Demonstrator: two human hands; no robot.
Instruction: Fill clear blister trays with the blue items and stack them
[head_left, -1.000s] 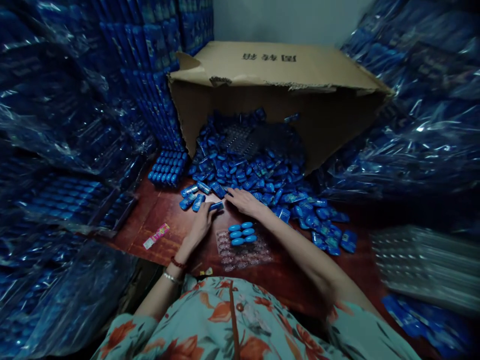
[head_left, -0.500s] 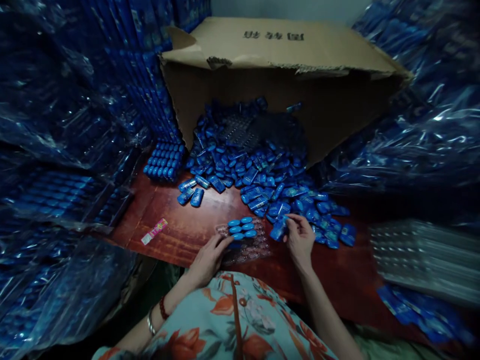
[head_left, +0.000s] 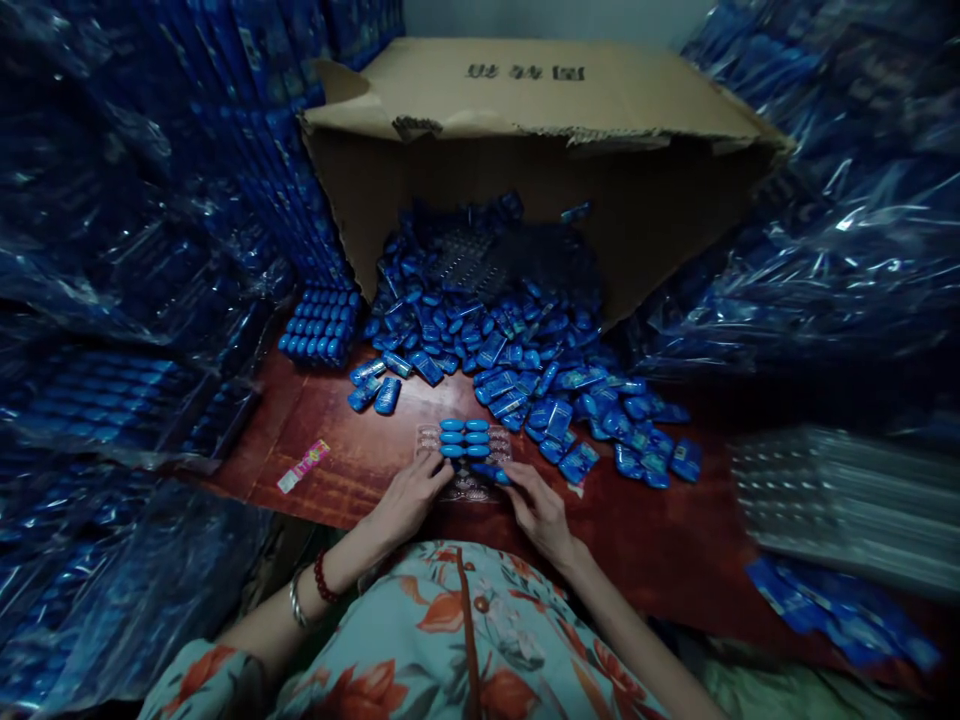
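In front of me on the table lies a clear plastic tray point(head_left: 501, 442) with moulded hollows. Several glossy blue packets point(head_left: 453, 438) stand in it in two short columns. My left hand point(head_left: 409, 497) has its fingers closed on the tray's near left part. My right hand point(head_left: 541, 512) pinches one small blue packet point(head_left: 487, 471) between thumb and fingers, over the tray just below the filled hollows. The fingertips partly cover that packet and the tray's near side.
A torn cardboard box point(head_left: 495, 90) lies open behind a heap of blue packets point(head_left: 480, 320). A filled block of packets point(head_left: 319, 328) stands left, near a pink-and-white strip point(head_left: 303, 467). Stacked clear trays point(head_left: 832, 505) lie right. Plastic-wrapped blue stacks point(head_left: 97, 200) hem in both sides.
My right hand has moved left from the heap's edge to the tray, bringing a blue packet. The tray now sits straighter, with my left hand still at it. The view has shifted slightly.
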